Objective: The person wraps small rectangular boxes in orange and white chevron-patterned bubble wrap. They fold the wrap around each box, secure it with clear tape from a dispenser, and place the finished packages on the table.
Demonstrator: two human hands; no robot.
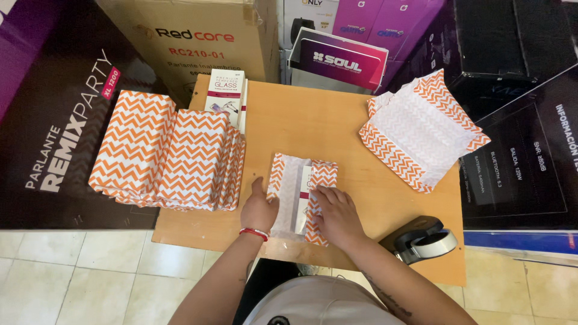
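Both hands are down on the wooden counter (337, 129), close to the person's body. Left hand (259, 210) lies flat with the fingers pressed together on the left flap of a sheet of orange and white zigzag paper (283, 180). Right hand (337, 213) is spread a little and pushes the right flap over a small white box (303, 198), which lies in the middle of the paper near the front edge of the counter. Part of the box can be seen between the two flaps, so I think this wrapping is about half done: one side is folded over, the other side is not closed yet, and no tape is on it that I can see. A grey tape holder (421, 239) sits just to the right of the right hand, with no hand on it. On the left side of the counter is a row of packs wrapped in the same paper (168, 156), so a lot of wrapping looks finished. Behind them stand a few more white boxes (227, 93) that look not wrapped yet. At the far right is a pile of loose zigzag sheets (421, 129), waiting to be used. Big dark and brown boxes stand all around the counter.
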